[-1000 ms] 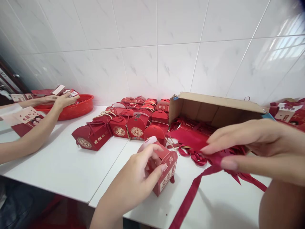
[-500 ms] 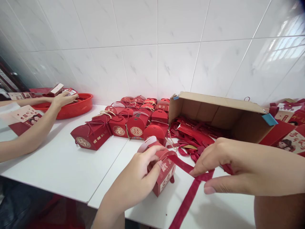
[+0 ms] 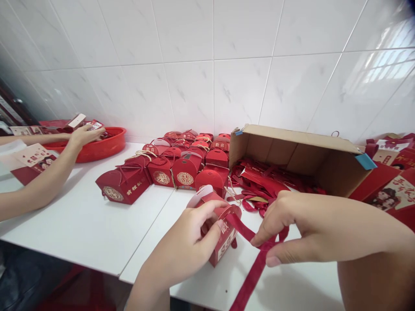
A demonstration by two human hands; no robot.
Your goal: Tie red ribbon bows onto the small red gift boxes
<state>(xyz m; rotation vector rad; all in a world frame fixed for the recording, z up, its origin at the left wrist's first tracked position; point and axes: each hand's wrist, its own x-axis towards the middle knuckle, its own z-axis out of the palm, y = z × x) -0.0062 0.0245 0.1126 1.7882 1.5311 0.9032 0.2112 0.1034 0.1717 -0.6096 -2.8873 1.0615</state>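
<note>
Head view: the left hand (image 3: 184, 250) reaches in from below, fingers curled closed around the small red gift box (image 3: 220, 235) standing on the white surface (image 3: 97, 233). The right hand (image 3: 292, 226) enters from the right, forearm level, thumb and forefinger pinching the red ribbon (image 3: 251, 276) just right of the box; the ribbon's far end appears to lie across the box top. Behind the fingers lies an open cardboard carton (image 3: 298, 155).

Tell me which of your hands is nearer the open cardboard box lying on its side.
Right. The right hand pinches the red ribbon just in front of the cardboard box; the left hand grips the small red gift box farther left.
</note>
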